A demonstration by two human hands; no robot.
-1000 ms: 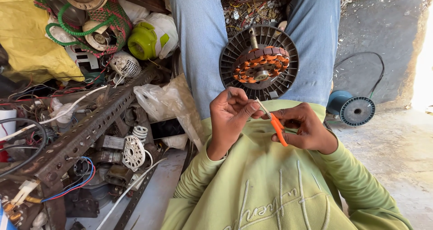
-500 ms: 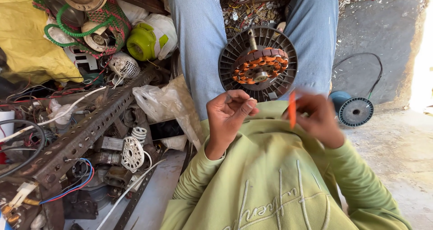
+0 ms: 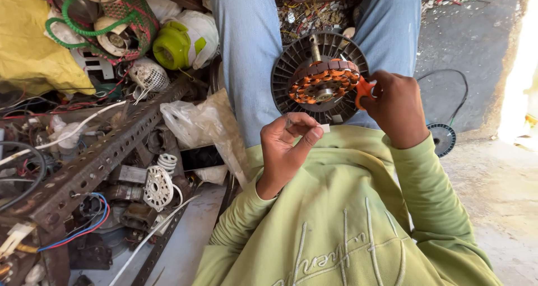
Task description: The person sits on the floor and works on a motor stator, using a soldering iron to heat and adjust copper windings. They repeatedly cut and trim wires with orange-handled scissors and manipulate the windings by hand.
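Note:
A round dark fan motor (image 3: 296, 66) with copper-orange windings (image 3: 320, 82) and a metal shaft lies in my lap between my jeans-clad legs. My right hand (image 3: 393, 107) grips an orange-handled tool (image 3: 363, 91) whose end touches the right side of the windings. My left hand (image 3: 287, 146) is raised in front of my chest, below the motor. Its thumb and fingers pinch a small pale strip (image 3: 323, 128). Both arms wear light green sleeves.
Left of my leg stand a perforated metal angle bar (image 3: 101, 162), a clear plastic bag (image 3: 196, 123), a green-and-white appliance (image 3: 179, 42), coloured wires (image 3: 84, 230) and motor parts. A wire spool (image 3: 444, 138) with a black cable lies on the concrete at right.
My right hand has swung the orange tool up from my chest to the motor's windings. My left hand stayed near my chest, pinching the small strip.

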